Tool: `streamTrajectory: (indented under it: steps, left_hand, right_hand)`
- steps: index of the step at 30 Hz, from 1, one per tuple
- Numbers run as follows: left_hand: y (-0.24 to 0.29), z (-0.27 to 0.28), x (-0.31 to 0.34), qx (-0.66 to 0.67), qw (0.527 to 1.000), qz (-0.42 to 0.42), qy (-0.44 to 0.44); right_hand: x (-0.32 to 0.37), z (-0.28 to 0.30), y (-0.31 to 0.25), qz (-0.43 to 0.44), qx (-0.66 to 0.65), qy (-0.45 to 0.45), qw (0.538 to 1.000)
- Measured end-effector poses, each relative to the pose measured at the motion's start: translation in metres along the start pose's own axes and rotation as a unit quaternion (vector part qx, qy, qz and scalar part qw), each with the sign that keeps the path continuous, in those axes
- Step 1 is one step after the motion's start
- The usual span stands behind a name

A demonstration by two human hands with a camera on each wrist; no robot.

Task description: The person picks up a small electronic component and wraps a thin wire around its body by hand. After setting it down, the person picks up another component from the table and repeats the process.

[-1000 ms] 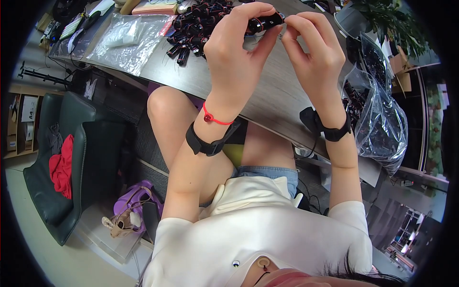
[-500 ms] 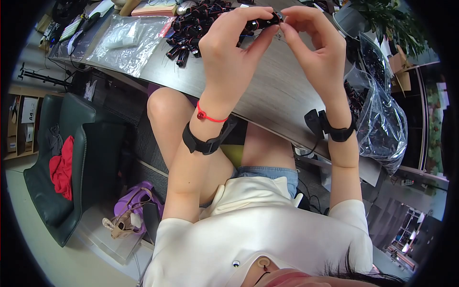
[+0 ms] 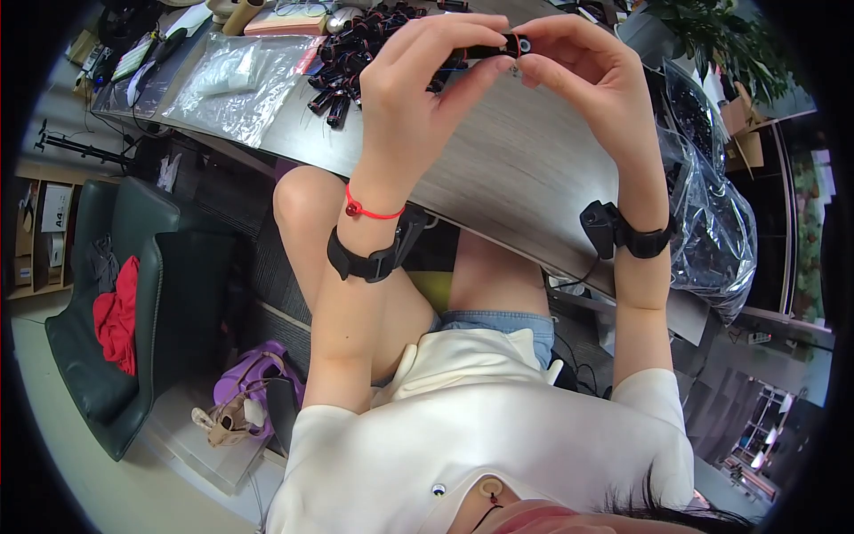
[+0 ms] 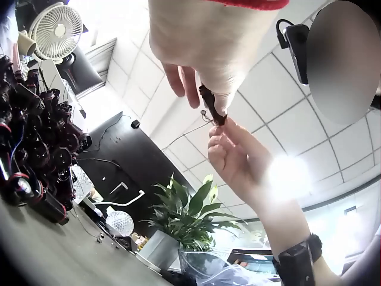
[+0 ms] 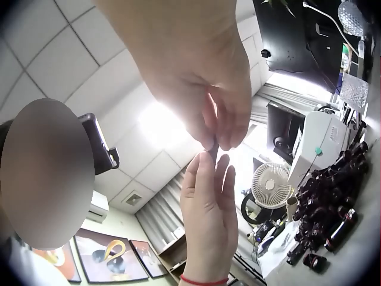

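Up over the table, both hands meet at a small black cylindrical part (image 3: 509,46) with a red ring and a pale round end. My left hand (image 3: 400,102) pinches its body between thumb and fingers. At the ringed end, my right hand (image 3: 600,84) pinches it with thumb and forefinger. The left wrist view shows the dark part (image 4: 211,102) between the two hands, with a thin wire beside it. In the right wrist view the fingers mostly hide it. Left of the hands, a pile of similar black parts (image 3: 342,67) lies on the table (image 3: 498,151).
A clear plastic bag (image 3: 222,80) lies at the table's left. Another clear bag (image 3: 712,240) hangs by the right edge, beside the right forearm. A potted plant (image 3: 712,44) stands at the back right. A fan (image 5: 272,186) stands beyond the pile.
The left hand and wrist have shifted to the left, and the right wrist a little to the right. The black part's ringed end now shows more openly between the fingertips.
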State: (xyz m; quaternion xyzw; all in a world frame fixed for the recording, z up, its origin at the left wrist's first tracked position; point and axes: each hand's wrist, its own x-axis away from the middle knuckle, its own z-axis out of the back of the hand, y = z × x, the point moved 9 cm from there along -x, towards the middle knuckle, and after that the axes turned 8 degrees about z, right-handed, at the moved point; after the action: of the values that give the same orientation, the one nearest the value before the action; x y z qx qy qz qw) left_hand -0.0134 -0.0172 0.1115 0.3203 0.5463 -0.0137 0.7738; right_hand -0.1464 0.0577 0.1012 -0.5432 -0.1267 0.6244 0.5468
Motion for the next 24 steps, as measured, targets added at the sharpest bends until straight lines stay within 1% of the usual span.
streamTrajectory:
  steps: [2, 3, 4, 5, 6, 7, 8, 9, 10, 11, 14, 19, 22, 24]
  left_hand:
    - [0.014, -0.002, -0.002, -0.115, 0.993, -0.029, 0.005]
    - [0.006, -0.008, -0.004, -0.115, 0.993, -0.029, 0.005]
    - [0.002, -0.007, -0.004, -0.021, 0.993, -0.1, 0.059]
    - [-0.002, -0.002, -0.003, 0.074, 0.976, -0.169, 0.111]
    - [-0.007, 0.006, 0.006, 0.168, 0.943, -0.235, 0.162]
    - [-0.001, 0.011, 0.008, 0.168, 0.944, -0.235, 0.162]
    - [-0.002, 0.01, 0.006, 0.111, 0.973, -0.158, 0.13]
    - [0.0, 0.011, 0.005, 0.051, 0.991, -0.08, 0.096]
    - [-0.003, 0.009, 0.004, -0.009, 0.998, -0.001, 0.061]
    - [0.006, 0.011, 0.003, -0.009, 0.998, -0.001, 0.061]
    - [-0.005, 0.015, -0.003, -0.004, 0.978, 0.193, 0.075]
    - [0.0, 0.015, -0.002, -0.036, 0.981, 0.17, 0.089]
    - [-0.003, 0.01, -0.006, -0.005, 0.978, 0.198, 0.057]
    - [-0.004, 0.008, -0.007, -0.012, 0.98, 0.193, 0.046]
  right_hand:
    - [-0.001, 0.001, -0.009, 0.042, 0.037, 0.018, 0.998]
    - [-0.001, -0.003, -0.015, 0.042, 0.037, 0.018, 0.998]
    - [-0.003, -0.005, -0.022, 0.02, 0.018, 0.034, 0.999]
    - [-0.004, -0.007, -0.029, -0.004, -0.001, 0.05, 0.999]
    - [-0.004, -0.006, -0.031, -0.026, -0.019, 0.066, 0.997]
    - [-0.005, -0.006, -0.032, -0.027, -0.02, 0.066, 0.997]
    - [-0.006, -0.007, -0.035, -0.014, 0.003, 0.059, 0.998]
    - [-0.007, -0.007, -0.038, -0.001, 0.026, 0.051, 0.998]
    - [-0.007, -0.008, -0.041, 0.012, 0.049, 0.044, 0.998]
    - [-0.007, -0.008, -0.041, 0.012, 0.049, 0.044, 0.998]
    - [-0.007, -0.005, -0.041, 0.012, 0.113, 0.056, 0.992]
    - [-0.008, -0.006, -0.045, 0.015, 0.138, 0.05, 0.989]
    - [-0.008, -0.006, -0.044, 0.005, 0.131, 0.05, 0.99]
    - [-0.008, -0.007, -0.047, 0.007, 0.144, 0.043, 0.989]
